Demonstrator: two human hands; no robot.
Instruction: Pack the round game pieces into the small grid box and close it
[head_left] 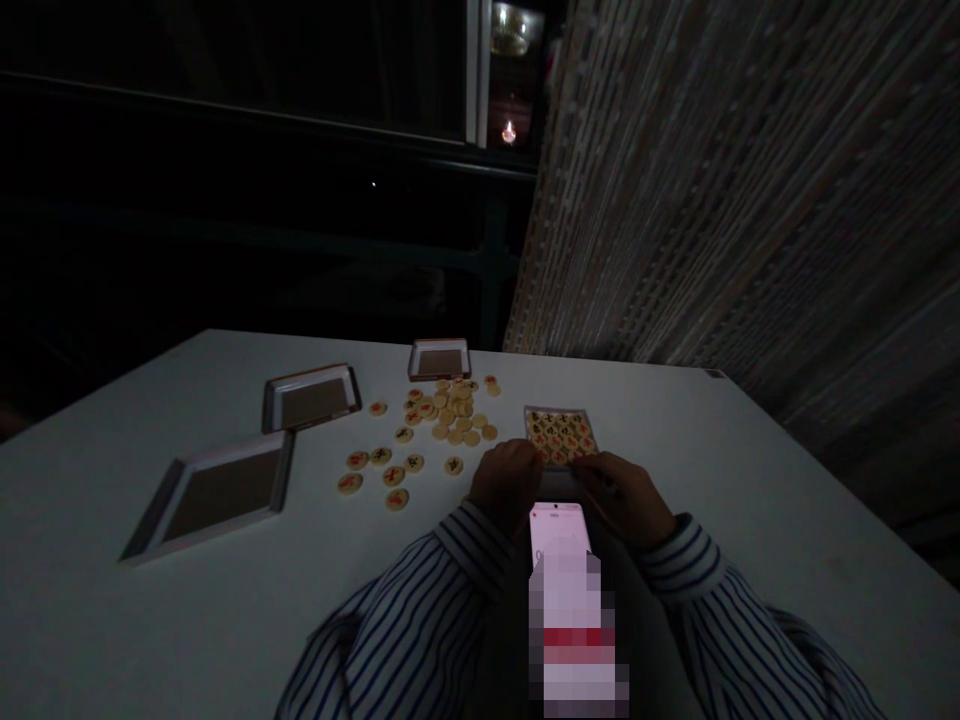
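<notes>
A small shallow box [528, 425] stands in front of me, filled with rows of round Chinese chess pieces [559, 432] marked in black and red. At its near left corner is my left hand [508, 482], the fingers curled closed; what they hold, if anything, is hidden. My right hand [624, 497] has its fingers bent together at the near right corner, pinching the box's edge. Left of the box, loose Chinese chess pieces [454, 408] lie heaped and scattered, some with red or black characters showing.
Three more shallow trays lie on the white table [315, 620]: one at the back [439, 345], one at the left [358, 395], and a larger one [281, 480] nearer me. A lit phone [561, 530] is below my hands. A string curtain [675, 200] hangs behind at right.
</notes>
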